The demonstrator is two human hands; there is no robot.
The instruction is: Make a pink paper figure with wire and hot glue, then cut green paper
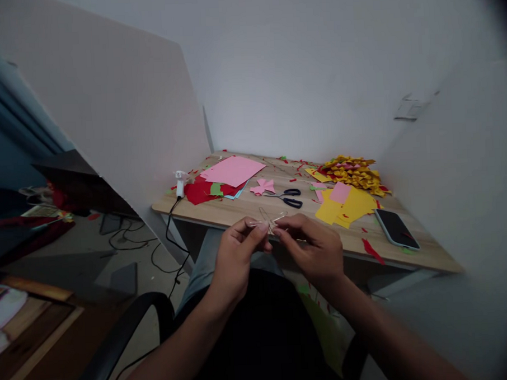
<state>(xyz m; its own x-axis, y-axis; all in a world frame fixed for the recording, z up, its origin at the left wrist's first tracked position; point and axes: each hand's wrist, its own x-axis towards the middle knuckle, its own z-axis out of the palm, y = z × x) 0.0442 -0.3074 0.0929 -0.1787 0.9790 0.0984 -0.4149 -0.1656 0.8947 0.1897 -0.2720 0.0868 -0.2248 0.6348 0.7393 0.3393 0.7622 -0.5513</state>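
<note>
Just in front of the table's near edge, my left hand (238,252) and my right hand (315,246) meet at the fingertips. Both pinch a thin, pale looped wire (263,213), with loops sticking out upward and to each side. The fingers cover its middle, so how the loops join is hidden. Beyond it on the table lie scissors (294,201) with dark handles, pointing left. A cut and folded piece of pink paper (263,187) is beside their tips.
Pink sheets (236,169) overlap red paper (199,192) at the left of the table (204,214). A pile of crinkled yellow pieces (353,173) stands behind flat yellow paper (355,205). A phone (396,228) lies at right. A white plug (180,187) with black cable is at the left edge.
</note>
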